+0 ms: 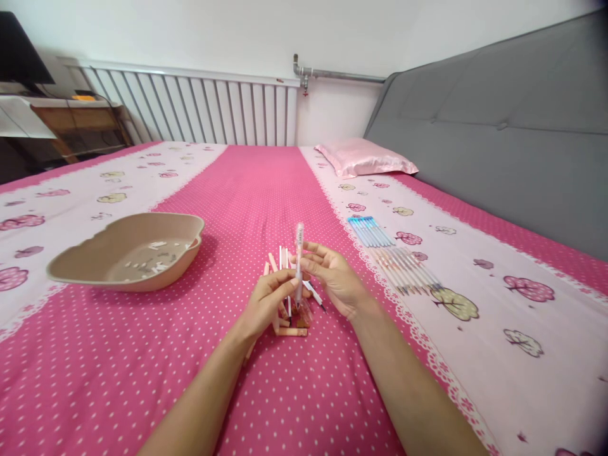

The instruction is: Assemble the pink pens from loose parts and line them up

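Between my two hands a pale, clear-barrelled pen point(299, 237) stands nearly upright, with small print near its upper end. My left hand point(275, 294) pinches its lower part with thumb and fingers. My right hand point(332, 275) grips it from the other side, a little higher. Beneath and behind them lies a loose pile of pens point(292, 331), some peach-coloured, some white with dark tips; my hands hide part of it. To the right, pens lie in neat rows: a blue-capped row point(370, 232) and, nearer me, a row of clear pens point(406, 270).
A beige basin point(128, 250) with small white pieces in it sits at the left on the pink bedspread point(256, 183). A pink pillow point(365, 158) lies by the grey headboard point(503, 107). At the back are a white radiator point(199, 104) and a desk with a monitor point(21, 54).
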Demonstrator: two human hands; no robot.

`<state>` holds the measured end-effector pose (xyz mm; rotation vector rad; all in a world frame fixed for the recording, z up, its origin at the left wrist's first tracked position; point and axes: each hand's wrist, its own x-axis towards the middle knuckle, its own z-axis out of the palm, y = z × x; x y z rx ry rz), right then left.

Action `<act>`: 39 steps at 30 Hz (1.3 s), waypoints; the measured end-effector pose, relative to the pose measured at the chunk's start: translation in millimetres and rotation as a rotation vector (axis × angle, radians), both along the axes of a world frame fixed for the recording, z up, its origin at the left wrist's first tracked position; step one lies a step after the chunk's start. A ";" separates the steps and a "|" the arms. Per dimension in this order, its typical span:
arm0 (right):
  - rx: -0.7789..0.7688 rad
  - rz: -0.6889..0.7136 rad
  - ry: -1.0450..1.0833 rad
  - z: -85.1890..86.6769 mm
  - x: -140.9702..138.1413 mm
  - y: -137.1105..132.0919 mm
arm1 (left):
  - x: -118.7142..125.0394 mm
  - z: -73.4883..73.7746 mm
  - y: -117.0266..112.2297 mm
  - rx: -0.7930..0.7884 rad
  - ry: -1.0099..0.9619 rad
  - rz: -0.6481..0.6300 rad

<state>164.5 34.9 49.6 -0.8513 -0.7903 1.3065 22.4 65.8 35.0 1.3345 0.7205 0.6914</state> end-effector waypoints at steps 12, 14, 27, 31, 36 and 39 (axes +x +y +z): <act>-0.022 -0.032 -0.012 -0.7 -1.0 0.7 | -1.0 2.3 -2.8 -0.057 0.024 -0.017; -0.022 -0.011 -0.010 0.7 -1.3 -0.5 | -1.0 3.1 -3.0 -0.080 0.019 -0.011; -0.010 0.125 0.007 -1.5 0.3 -1.3 | -1.1 1.8 -2.7 -0.066 -0.006 0.041; -0.009 0.091 0.010 -0.7 0.0 -0.7 | -0.3 1.0 -1.5 -0.021 -0.021 0.037; -0.013 0.049 0.024 2.1 -1.1 -0.9 | 0.1 3.5 -3.8 -0.033 -0.021 0.028; -0.016 0.035 0.023 2.7 -1.4 -1.2 | -0.5 3.8 -4.4 -0.021 -0.027 0.018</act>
